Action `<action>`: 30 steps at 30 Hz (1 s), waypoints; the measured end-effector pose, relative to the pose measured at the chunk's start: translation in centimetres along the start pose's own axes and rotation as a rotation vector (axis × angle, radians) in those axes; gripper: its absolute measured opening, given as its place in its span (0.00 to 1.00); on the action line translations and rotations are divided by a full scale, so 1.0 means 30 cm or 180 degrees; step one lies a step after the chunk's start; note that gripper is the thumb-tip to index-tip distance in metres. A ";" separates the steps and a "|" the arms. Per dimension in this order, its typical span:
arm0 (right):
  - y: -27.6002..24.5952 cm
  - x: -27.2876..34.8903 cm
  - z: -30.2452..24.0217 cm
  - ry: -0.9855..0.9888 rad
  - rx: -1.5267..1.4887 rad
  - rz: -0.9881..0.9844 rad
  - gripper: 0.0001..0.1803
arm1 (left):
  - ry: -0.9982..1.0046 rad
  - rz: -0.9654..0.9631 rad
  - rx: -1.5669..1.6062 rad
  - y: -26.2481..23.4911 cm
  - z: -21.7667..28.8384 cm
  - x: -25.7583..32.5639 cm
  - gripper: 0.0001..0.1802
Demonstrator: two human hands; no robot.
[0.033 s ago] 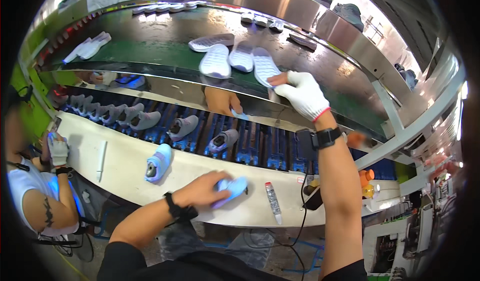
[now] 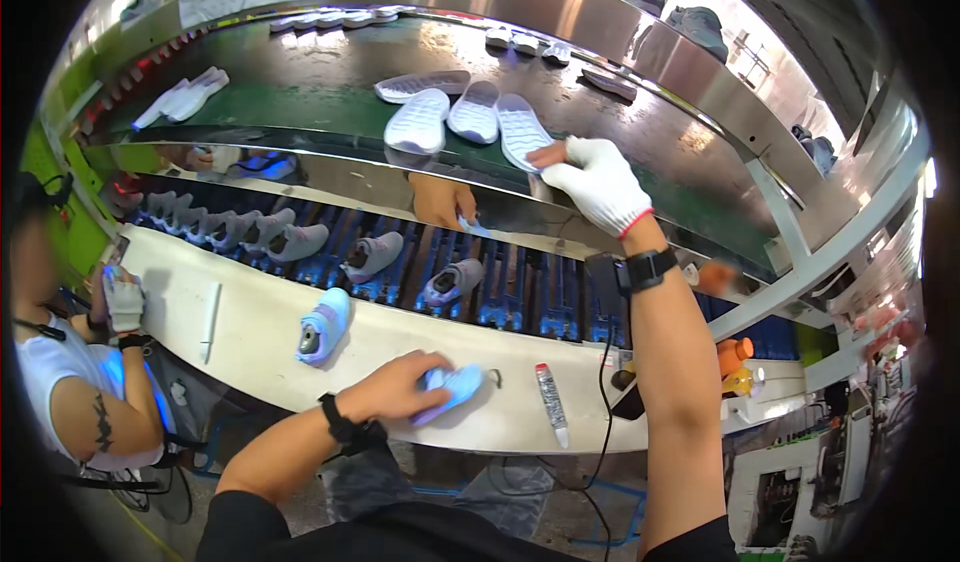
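Your left hand (image 2: 408,386) grips a pale-blue fabric shoe (image 2: 460,386), likely steadying it — white-gloved right hand (image 2: 597,183) touching a ribbed white rubbery sole (image 2: 518,128), grip unclear.

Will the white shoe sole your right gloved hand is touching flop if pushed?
The sole would probably bend slightly, not flop: it looks moulded and thick. It's likely light, looking foamy. Its long, flattish shape should slide, not roll, if the right hand pushes.
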State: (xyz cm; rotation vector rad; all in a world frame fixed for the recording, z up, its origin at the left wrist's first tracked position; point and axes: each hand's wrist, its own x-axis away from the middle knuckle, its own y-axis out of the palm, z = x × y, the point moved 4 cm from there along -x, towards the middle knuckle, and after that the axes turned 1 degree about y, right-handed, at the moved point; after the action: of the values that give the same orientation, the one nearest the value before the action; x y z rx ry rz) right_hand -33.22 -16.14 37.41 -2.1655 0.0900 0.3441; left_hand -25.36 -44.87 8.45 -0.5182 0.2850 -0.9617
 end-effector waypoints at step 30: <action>0.824 1.211 -0.040 0.0149 -0.3045 0.0902 0.16 | 0.1027 0.1713 0.0508 0.195 0.222 0.340 0.11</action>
State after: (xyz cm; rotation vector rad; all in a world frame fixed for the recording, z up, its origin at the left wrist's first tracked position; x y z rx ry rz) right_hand -2.87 -29.19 8.38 -3.1177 0.3109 0.5785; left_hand -12.66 -48.75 10.88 -0.1205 0.5983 -0.5308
